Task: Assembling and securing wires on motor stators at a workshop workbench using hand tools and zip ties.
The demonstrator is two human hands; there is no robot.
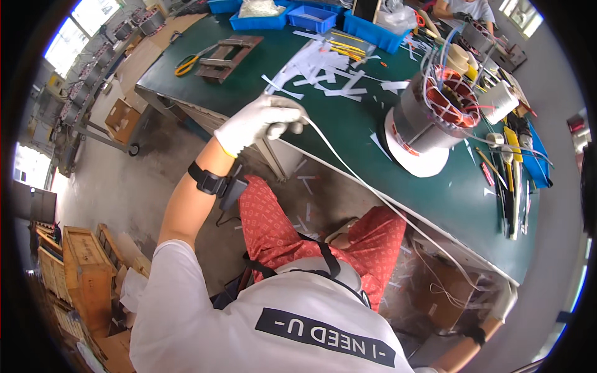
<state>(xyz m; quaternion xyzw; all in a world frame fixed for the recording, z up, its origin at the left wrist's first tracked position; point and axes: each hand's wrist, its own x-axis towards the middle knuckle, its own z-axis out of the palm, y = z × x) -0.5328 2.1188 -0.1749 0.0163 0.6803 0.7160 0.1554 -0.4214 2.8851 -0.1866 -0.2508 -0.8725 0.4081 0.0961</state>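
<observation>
In a white glove, my left hand point(261, 121) is closed on one end of a long white cord point(367, 183), just off the table's near edge. The cord runs down to the right along that edge toward my right hand point(507, 303). That hand, also gloved, is low at the far right by the table's corner, closed where the cord arrives; its fingers show poorly. A motor stator point(423, 118) with red insulation and wire leads stands on a round white base point(429, 163) on the green table point(249, 81). Neither hand touches it.
White paper strips point(317, 65) litter the table; yellow-handled scissors point(185, 65) and a metal fixture point(229, 59) lie to their left. Blue bins point(258, 18) line the back. Tools point(513, 168) and a thread spool point(497, 102) sit at right. A co-worker point(469, 9) is across the table. A cardboard box point(444, 295) stands below.
</observation>
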